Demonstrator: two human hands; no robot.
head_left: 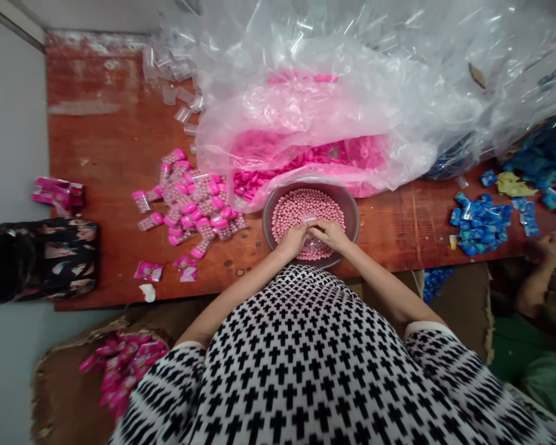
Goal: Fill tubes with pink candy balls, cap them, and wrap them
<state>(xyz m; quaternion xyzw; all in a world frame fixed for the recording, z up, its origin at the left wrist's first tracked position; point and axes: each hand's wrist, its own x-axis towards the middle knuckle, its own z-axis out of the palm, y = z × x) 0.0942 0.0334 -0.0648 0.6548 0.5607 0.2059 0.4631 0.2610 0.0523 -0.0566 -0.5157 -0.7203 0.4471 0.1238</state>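
Note:
A dark round bowl full of small pink beads stands at the table's front edge, close to my body. Over the beads, my left hand and my right hand meet with fingertips pinched together. A small clear plastic container shows between them, partly covered by the fingers. Another clear piece is visible just beyond the fingertips. Left of the bowl lies a heap of clear containers filled with pink beads and topped with pink caps.
Behind the bowl, a large plastic bag holds pink caps. Empty clear containers lie at the back left. Pink packets, a flowered black bag and a carton are leftward. Blue packets and another person's hand are rightward.

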